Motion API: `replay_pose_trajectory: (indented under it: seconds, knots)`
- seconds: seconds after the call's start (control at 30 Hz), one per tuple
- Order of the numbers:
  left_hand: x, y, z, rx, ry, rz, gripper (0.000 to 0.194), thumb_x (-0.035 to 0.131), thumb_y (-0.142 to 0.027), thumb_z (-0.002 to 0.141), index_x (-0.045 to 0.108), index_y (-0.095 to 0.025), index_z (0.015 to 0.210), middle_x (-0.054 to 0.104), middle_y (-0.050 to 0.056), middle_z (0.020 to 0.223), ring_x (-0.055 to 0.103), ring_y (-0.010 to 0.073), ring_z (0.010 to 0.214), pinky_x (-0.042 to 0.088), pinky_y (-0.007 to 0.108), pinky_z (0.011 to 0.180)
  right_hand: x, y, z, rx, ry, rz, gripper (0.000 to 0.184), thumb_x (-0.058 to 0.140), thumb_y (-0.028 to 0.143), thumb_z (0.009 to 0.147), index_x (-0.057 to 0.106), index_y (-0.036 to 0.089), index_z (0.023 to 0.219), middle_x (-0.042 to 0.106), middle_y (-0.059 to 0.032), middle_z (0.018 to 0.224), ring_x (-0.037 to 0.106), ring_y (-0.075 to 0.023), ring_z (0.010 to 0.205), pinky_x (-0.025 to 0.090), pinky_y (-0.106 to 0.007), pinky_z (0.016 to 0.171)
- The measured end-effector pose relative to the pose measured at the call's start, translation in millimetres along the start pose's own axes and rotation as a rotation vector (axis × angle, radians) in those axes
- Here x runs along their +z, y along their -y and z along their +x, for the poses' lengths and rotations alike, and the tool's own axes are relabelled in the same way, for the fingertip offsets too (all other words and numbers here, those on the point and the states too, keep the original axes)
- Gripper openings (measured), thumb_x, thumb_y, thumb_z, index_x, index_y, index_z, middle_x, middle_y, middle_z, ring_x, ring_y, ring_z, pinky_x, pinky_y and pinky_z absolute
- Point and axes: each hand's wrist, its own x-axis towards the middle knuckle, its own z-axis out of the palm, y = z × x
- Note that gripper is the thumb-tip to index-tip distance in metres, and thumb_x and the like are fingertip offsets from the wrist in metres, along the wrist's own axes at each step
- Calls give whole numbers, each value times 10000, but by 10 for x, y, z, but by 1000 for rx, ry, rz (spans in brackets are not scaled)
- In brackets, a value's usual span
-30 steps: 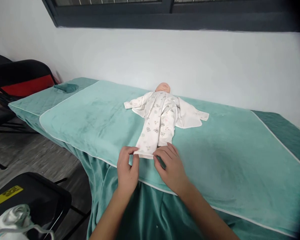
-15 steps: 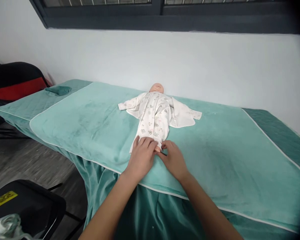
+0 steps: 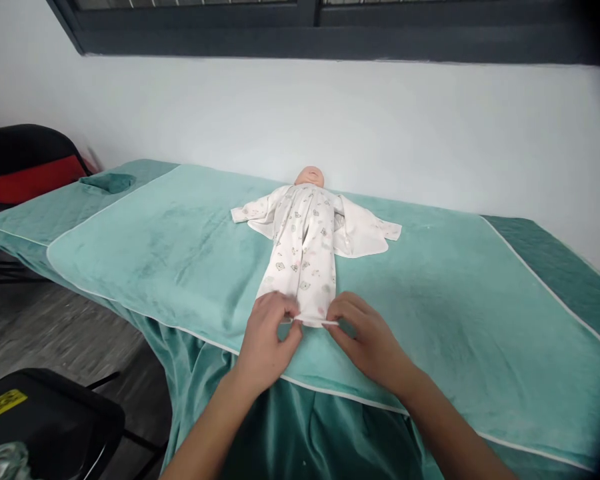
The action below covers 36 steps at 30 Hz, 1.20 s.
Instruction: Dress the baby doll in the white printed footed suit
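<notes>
The foot that was showing at the near end of the right trouser leg is now out of sight; the hands have moved apart, and this leg lies longer and straighter than before. The left hand (image 3: 266,347) has its thumb and fingertips closed on the left corner of the hem; the right hand (image 3: 375,343) pinches the right corner in the same way, so the hem looks drawn wide between them.

The white cotton trousers with small grey prints (image 3: 305,267) lie over the lower body of a doll with a bare pinkish head (image 3: 309,176); the doll is on its back in the middle of the bed with the light green plush cover (image 3: 445,300), its head at the far side, close to the white wall (image 3: 220,113); the white long-sleeved top (image 3: 361,230) is spread to left and right under it; the leg seems, in my judgement, smoother and well extended.
</notes>
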Motion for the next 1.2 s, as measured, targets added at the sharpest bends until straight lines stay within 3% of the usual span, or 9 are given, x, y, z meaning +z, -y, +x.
replay_pose_trajectory:
  seconds: [0.13, 0.2, 0.27, 0.47, 0.6, 0.7, 0.83, 1.07, 1.2]
  knots:
    - [-34, 86, -148, 83, 58, -43, 149, 530, -105, 867, 574, -244, 898, 652, 9, 849, 599, 203, 868, 464, 388, 865, -141, -119, 12, -14, 337, 2, 106, 604, 278, 971, 604, 241, 871, 657, -16, 888, 615, -193, 854, 493, -316, 729]
    - [-69, 203, -69, -15, -11, -110, 118, 518, -141, 901, 578, -236, 865, 644, 12, 836, 598, 188, 830, 470, 353, 807, -259, -221, 180, 45, 350, 106, 155, 592, 350, 982, 638, 243, 880, 678, -6, 892, 630, -182, 846, 499, -310, 753]
    - [-94, 367, 143, -146, -138, -160, 107, 523, -199, 934, 599, -228, 865, 653, 15, 862, 609, 174, 835, 477, 322, 794, -372, -368, 494, 151, 215, 160, 208, 557, 385, 992, 662, 244, 880, 690, 0, 885, 628, -171, 811, 491, -302, 741]
    - [-27, 908, 1433, -179, -307, -207, 141, 579, -282, 921, 681, -219, 995, 688, 56, 1071, 630, 201, 1033, 491, 333, 918, -457, -1052, 1935, 251, -248, 96, 174, 609, 342, 904, 708, 219, 976, 712, -46, 1068, 628, -211, 1013, 470, -386, 929]
    - [151, 1120, 2382, -186, -251, -211, 156, 586, -247, 888, 692, -179, 981, 683, 103, 1122, 619, 246, 1101, 462, 378, 994, -395, -1455, 2601, 224, -268, 63, 160, 662, 285, 829, 691, 178, 945, 707, -72, 1076, 621, -208, 1014, 447, -401, 974]
    - [267, 1212, 2793, -192, -83, -153, 201, 607, -319, 882, 688, -166, 986, 672, 126, 1141, 627, 278, 1072, 450, 417, 1000, -343, -1649, 2710, 252, -195, 101, 305, 744, 417, 783, 684, 189, 976, 703, -61, 1101, 620, -211, 966, 451, -404, 953]
    - [308, 1253, 2928, -201, 84, -64, 275, 633, -419, 863, 645, -193, 1019, 629, 106, 1216, 593, 272, 1120, 455, 396, 975, -298, -1831, 2612, 347, -185, 189, 387, 746, 538, 781, 650, 235, 1003, 665, -39, 1235, 595, -201, 948, 452, -381, 913]
    - [342, 1179, 2938, -272, 133, 71, 141, 582, -327, 916, 584, -191, 953, 581, 112, 1252, 590, 259, 1123, 453, 380, 959, -374, -1963, 2635, 155, 4, 432, 250, 686, 455, 866, 582, 231, 826, 558, -29, 1467, 487, -256, 1354, 388, -369, 1058]
    - [380, 1194, 2902, -273, 23, 161, 134, 458, -287, 986, 526, -183, 1039, 646, 129, 1094, 633, 262, 975, 463, 362, 816, -308, -1916, 2720, 140, -121, 282, 205, 649, 416, 886, 576, 228, 849, 688, -36, 1237, 609, -227, 1120, 427, -342, 920]
